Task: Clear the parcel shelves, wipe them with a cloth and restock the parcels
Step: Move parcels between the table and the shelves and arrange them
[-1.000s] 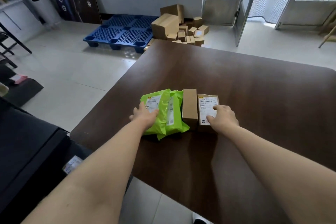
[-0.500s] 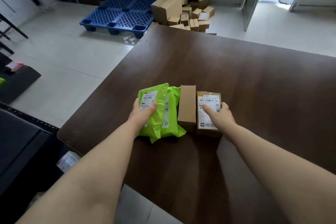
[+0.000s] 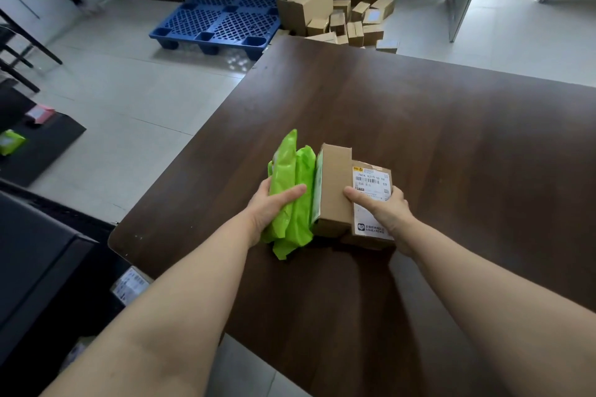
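Arms outstretched — left hand [image 3: 274, 207], right hand [image 3: 382, 210] curled (thumbs inward)

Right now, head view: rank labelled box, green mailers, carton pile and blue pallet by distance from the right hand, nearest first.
1. labelled box: gripped by the right hand.
2. green mailers: to its left, held by the left hand.
3. carton pile: on the floor, beyond the table's far edge.
4. blue pallet: on the floor, left of the pile.
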